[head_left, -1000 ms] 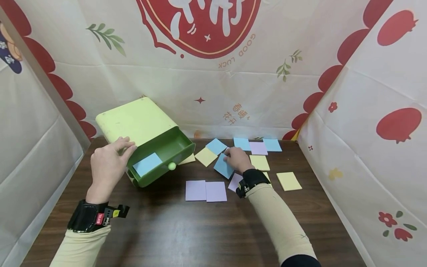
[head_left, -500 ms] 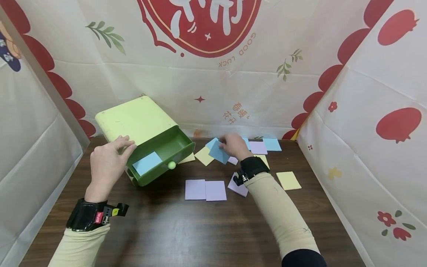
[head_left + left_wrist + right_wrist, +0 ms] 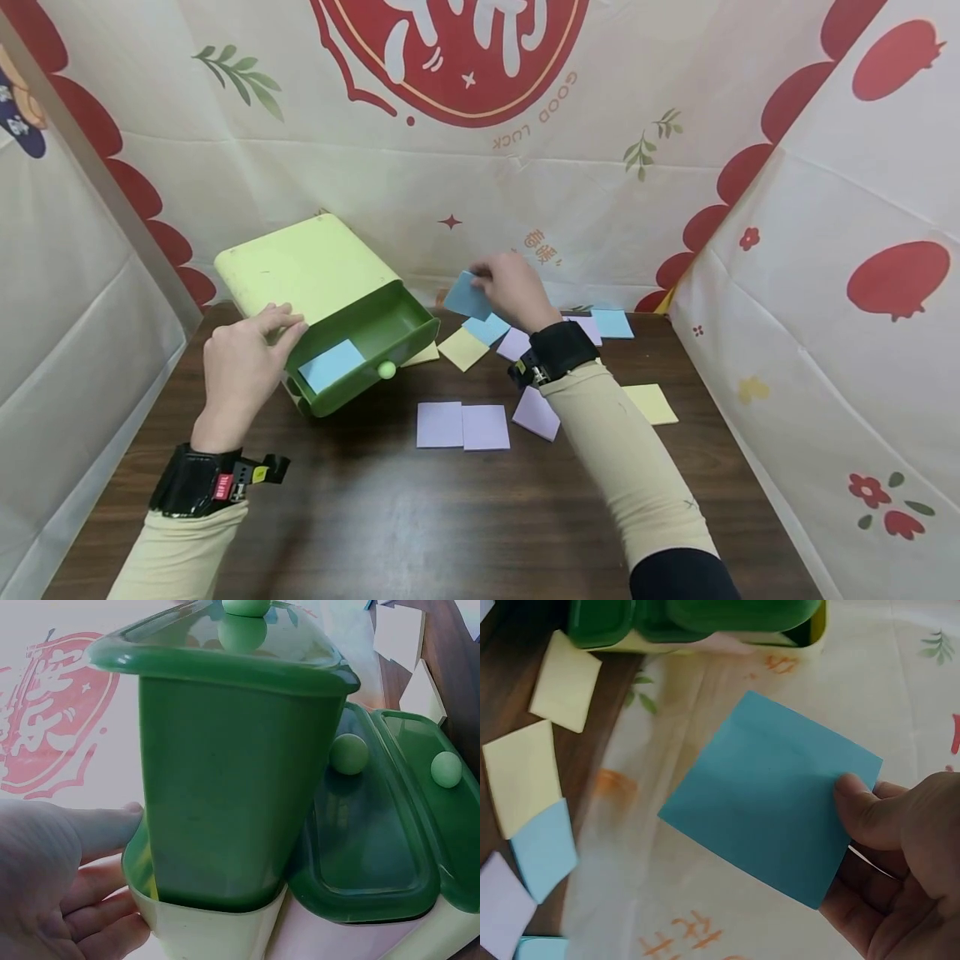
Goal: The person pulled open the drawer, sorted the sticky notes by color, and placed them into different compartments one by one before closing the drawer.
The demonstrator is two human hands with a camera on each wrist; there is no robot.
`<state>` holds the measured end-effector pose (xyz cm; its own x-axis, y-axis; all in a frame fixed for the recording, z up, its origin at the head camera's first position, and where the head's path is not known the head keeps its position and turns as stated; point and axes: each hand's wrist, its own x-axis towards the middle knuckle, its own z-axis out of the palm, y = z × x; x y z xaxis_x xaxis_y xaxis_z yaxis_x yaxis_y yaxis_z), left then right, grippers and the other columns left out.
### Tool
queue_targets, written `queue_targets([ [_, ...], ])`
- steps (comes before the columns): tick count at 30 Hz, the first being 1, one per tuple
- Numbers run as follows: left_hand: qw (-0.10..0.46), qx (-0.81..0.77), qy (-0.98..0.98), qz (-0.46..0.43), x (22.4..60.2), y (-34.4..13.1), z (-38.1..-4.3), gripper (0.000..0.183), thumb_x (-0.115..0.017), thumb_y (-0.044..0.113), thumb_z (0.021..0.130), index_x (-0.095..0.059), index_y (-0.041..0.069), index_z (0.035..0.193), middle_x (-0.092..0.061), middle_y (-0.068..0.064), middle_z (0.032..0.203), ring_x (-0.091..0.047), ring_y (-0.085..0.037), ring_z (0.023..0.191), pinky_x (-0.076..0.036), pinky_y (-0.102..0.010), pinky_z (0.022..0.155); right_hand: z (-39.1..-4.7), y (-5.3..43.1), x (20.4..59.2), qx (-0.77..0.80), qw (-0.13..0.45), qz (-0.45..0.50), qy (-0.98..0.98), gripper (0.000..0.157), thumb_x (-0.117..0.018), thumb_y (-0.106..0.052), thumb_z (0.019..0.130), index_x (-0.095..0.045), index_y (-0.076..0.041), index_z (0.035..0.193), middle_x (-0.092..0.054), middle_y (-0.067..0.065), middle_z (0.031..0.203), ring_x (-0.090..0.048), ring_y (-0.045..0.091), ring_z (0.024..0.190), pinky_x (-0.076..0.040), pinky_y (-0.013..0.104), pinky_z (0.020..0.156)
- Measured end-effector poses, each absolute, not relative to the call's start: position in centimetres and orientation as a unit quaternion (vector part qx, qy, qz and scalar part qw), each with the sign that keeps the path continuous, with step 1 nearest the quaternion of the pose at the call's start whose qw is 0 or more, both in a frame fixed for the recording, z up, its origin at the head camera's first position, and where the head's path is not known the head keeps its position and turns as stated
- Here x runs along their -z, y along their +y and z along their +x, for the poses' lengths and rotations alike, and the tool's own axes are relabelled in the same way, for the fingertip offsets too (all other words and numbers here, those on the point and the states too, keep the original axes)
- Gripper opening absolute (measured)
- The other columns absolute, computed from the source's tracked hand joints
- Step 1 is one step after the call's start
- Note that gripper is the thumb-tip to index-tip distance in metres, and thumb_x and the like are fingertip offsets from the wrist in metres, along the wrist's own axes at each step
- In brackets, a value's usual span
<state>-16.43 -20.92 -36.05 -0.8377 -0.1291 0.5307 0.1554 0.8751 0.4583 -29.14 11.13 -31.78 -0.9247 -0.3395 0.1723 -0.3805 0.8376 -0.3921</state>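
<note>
In the head view, a drawer cabinet with a pale yellow-green shell stands at the back left. Its top green drawer is pulled out and has a blue sticky note lying in it. My left hand pinches the shell's front edge beside that drawer; the left wrist view has the thumb and fingers at the shell's rim. Raised above the back of the table, my right hand holds another blue sticky note by one side, thumb on its face and fingers behind.
Yellow, blue and purple sticky notes are scattered over the back of the table, among them a yellow one near the drawer. Closer in are two purple notes side by side. A printed cloth hangs behind and along both sides.
My right hand has lifted the blue sticky note from among the others and carried it up and left toward the drawer. My left hand and the cabinet have stayed put.
</note>
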Motion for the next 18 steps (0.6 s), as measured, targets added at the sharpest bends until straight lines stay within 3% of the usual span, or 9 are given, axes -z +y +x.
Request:
queue_targets([
  [4, 0.292, 0.250, -0.923, -0.009, 36.1, -20.8, -16.5, 0.025, -0.074, 0.023, 0.087, -0.076, 0.007, 0.105, -0.071, -0.016, 0.115, -0.064, -0.038, 0.070, -0.023, -0.032, 0.047, -29.0, 10.3, 30.7, -0.201, 0.063, 0.202, -0.956, 0.025, -0.062, -0.016, 0.095, -0.071, -0.011, 0.119, -0.072, 0.008, 0.116, -0.069, 0.023, 0.104, -0.054, 0.037, 0.089],
  [9, 0.292, 0.253, -0.922, -0.007, 36.1, -20.8, -16.5, 0.025, -0.074, 0.023, 0.087, -0.076, 0.007, 0.105, -0.071, -0.016, 0.115, -0.068, -0.040, 0.084, -0.023, -0.033, 0.047, -28.9, 8.7, 29.6, -0.189, 0.079, 0.216, -0.955, 0.026, -0.062, -0.016, 0.096, -0.070, -0.013, 0.121, -0.072, 0.007, 0.117, -0.069, 0.022, 0.103, -0.055, 0.035, 0.086],
  [12, 0.294, 0.254, -0.921, -0.007, 36.1, -20.8, -16.5, 0.025, -0.074, 0.023, 0.087, -0.076, 0.007, 0.105, -0.071, -0.016, 0.115, -0.067, -0.040, 0.077, -0.022, -0.033, 0.047, -28.6, 7.6, 29.2, -0.180, 0.100, 0.234, -0.950, 0.025, -0.062, -0.015, 0.096, -0.070, -0.013, 0.119, -0.072, 0.006, 0.116, -0.069, 0.021, 0.102, -0.055, 0.033, 0.085],
  [14, 0.295, 0.255, -0.921, -0.008, 36.1, -20.9, -16.5, 0.025, -0.074, 0.023, 0.087, -0.076, 0.006, 0.105, -0.071, -0.016, 0.115, -0.068, -0.040, 0.082, -0.022, -0.032, 0.046, -28.3, 6.8, 29.0, -0.167, 0.114, 0.249, -0.947, 0.025, -0.062, -0.015, 0.096, -0.070, -0.014, 0.119, -0.072, 0.005, 0.115, -0.069, 0.020, 0.103, -0.055, 0.031, 0.084],
  [18, 0.292, 0.256, -0.922, -0.007, 36.2, -20.8, -16.5, 0.025, -0.074, 0.023, 0.087, -0.076, 0.006, 0.105, -0.070, -0.016, 0.115, -0.068, -0.040, 0.088, -0.023, -0.032, 0.046, -27.6, 5.2, 28.9, -0.160, 0.114, 0.278, -0.940, 0.029, -0.065, -0.006, 0.092, -0.070, -0.015, 0.119, -0.072, 0.003, 0.116, -0.069, 0.018, 0.102, -0.056, 0.028, 0.081],
])
